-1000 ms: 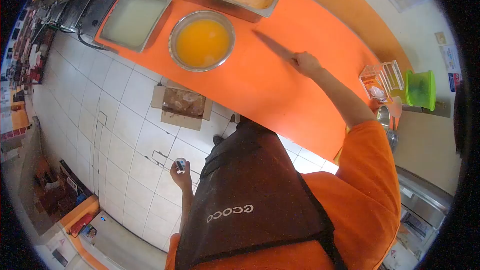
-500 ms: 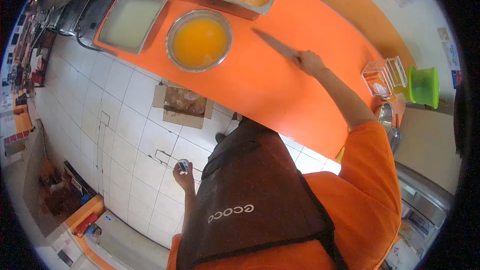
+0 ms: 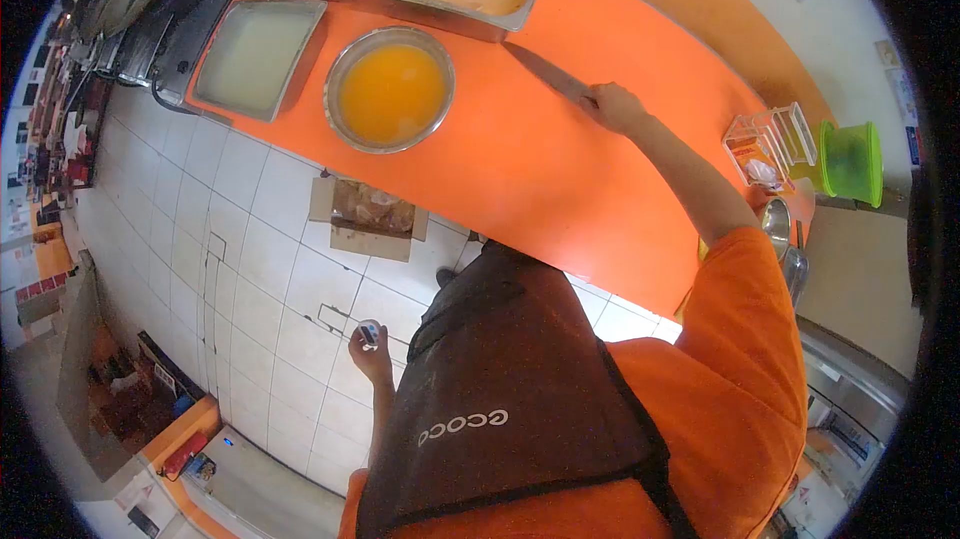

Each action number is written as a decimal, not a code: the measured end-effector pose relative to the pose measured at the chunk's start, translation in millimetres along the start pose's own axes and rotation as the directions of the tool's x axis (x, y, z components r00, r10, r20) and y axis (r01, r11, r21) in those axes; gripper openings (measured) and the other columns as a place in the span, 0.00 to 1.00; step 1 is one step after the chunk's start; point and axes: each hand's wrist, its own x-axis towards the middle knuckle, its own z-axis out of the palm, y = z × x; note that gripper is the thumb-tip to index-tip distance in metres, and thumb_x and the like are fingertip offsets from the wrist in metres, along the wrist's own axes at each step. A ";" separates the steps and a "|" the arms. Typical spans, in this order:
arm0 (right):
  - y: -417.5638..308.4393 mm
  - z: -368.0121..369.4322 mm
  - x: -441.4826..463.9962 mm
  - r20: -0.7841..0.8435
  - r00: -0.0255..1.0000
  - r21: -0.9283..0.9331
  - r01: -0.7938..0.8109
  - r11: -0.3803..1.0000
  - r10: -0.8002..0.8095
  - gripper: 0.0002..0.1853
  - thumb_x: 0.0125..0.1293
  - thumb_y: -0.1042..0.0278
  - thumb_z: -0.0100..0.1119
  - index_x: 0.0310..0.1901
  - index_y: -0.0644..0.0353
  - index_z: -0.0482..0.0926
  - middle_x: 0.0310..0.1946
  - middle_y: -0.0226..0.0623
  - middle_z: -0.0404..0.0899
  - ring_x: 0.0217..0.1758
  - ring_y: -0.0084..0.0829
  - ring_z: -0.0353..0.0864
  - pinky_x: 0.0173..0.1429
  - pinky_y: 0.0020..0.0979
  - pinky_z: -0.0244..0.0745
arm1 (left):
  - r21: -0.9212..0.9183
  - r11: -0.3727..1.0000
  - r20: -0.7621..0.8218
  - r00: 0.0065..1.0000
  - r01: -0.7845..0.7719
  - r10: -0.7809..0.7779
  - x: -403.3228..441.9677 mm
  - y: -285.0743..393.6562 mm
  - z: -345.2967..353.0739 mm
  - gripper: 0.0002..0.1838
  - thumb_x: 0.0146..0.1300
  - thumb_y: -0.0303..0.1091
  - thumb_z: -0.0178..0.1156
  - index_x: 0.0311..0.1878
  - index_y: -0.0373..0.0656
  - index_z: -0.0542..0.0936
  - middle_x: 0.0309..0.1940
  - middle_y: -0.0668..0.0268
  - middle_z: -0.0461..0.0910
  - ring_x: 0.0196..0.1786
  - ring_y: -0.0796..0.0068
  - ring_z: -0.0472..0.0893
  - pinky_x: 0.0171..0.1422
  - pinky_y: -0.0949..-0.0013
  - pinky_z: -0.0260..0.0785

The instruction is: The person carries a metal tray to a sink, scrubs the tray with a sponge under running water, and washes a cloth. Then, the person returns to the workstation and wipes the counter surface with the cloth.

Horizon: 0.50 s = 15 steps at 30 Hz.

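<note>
My right hand (image 3: 616, 107) is closed around the handle of a knife (image 3: 548, 73). The long blade lies low over the orange counter (image 3: 520, 159), its tip pointing to the big metal tray at the far edge. Whether the blade touches the counter I cannot tell. To the left of the knife stands a round metal bowl (image 3: 333, 117) of yellow-orange liquid. My left hand (image 3: 371, 355) hangs away from the counter, over the tiled floor, with its fingers around a small white device (image 3: 369, 332) that has a dark patch on it.
A metal pan (image 3: 288, 99) of pale liquid and a large tray (image 3: 540, 1) with orange-coated contents stand along the counter's far left. A white wire rack (image 3: 770, 144) and a green tub (image 3: 850, 164) are at the right. An open cardboard box (image 3: 370, 242) lies on the floor.
The knife and my right hand have shifted slightly up and left, bringing the tip close to the large tray. My left hand still holds the white device. The whole view has moved a little.
</note>
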 end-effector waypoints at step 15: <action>47.6 6.8 33.0 -0.029 0.998 -0.005 -0.059 0.998 0.059 0.23 0.69 0.46 0.49 0.43 0.61 0.81 0.37 0.47 0.83 0.41 0.48 0.83 0.46 0.47 0.76 | -0.012 1.000 0.004 1.000 -0.006 0.006 0.4 20.5 -2.4 0.31 0.49 0.42 0.77 0.52 0.37 0.77 0.42 0.61 0.74 0.45 0.66 0.74 0.45 0.63 0.68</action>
